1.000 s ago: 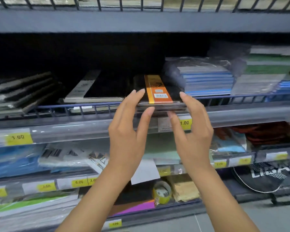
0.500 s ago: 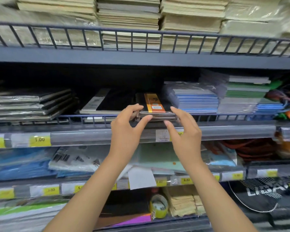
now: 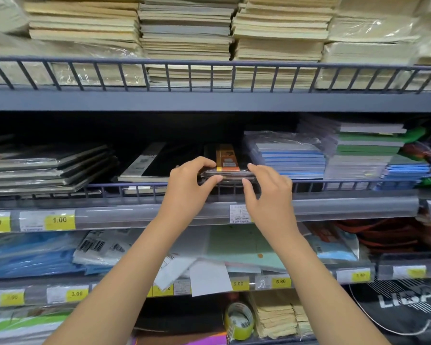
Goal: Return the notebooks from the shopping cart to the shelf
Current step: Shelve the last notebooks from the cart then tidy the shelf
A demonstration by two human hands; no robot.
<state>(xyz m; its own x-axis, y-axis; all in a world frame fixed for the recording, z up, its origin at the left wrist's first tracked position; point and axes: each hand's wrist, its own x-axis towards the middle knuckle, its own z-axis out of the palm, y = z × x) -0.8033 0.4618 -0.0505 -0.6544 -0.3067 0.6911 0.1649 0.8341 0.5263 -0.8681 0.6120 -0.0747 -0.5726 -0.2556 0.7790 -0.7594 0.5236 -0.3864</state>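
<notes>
A stack of black notebooks [image 3: 228, 174] with an orange band and a plastic wrap lies on the middle shelf [image 3: 334, 206], its near end over the wire rail. My left hand [image 3: 188, 188] pinches the stack's left corner between thumb and fingers. My right hand [image 3: 269, 195] holds the right corner, fingers on top and thumb below. The far end of the stack reaches into the dark of the shelf. The shopping cart is out of view.
A black notebook with a white spine [image 3: 147, 165] lies left of the stack, dark folders [image 3: 47, 168] further left. Wrapped blue notebooks [image 3: 291, 155] and green ones [image 3: 368, 145] sit to the right. The shelf above holds cream paper stacks [image 3: 184, 33]. Lower shelves carry price tags.
The view has tilted upward, so the upper shelf now shows. Both hands have pushed the notebook stack further into the middle shelf and curled tighter on its corners.
</notes>
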